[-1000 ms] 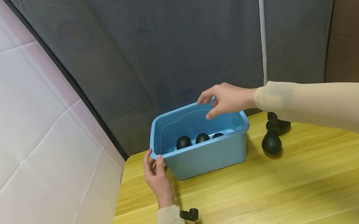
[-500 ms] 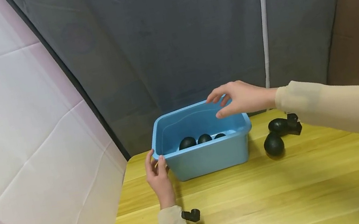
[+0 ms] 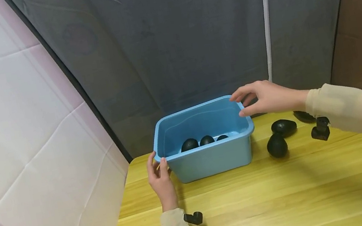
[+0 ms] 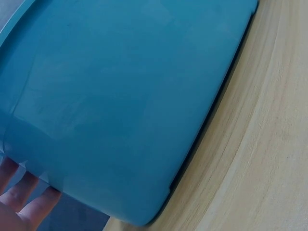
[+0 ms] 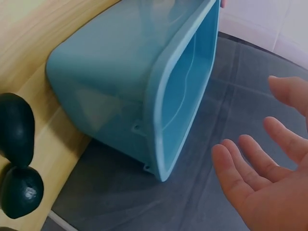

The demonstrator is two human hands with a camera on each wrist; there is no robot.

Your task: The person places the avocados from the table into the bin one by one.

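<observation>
A blue plastic bin [image 3: 211,160] stands on the wooden table [image 3: 290,194] with three dark avocados [image 3: 189,144] lying in it. My left hand [image 3: 158,171] rests against the bin's front left corner, its straight fingers [image 4: 19,202] lying along the wall of the bin [image 4: 120,96]. Above the bin's back right corner hovers my right hand [image 3: 251,100], fingers spread and holding nothing. In the right wrist view the open right hand [image 5: 269,183] hangs beside the rim of the bin [image 5: 120,82].
Three more avocados lie on the table right of the bin: one [image 3: 276,145] in front, one [image 3: 283,126] behind it, one [image 3: 303,115] partly behind my sleeve. A grey curtain [image 3: 189,38] hangs behind, and a white padded sheet [image 3: 18,137] stands at the left.
My right hand has moved to the right, from over the middle of the bin to its back right corner, still empty. The left hand has stayed at the bin's corner.
</observation>
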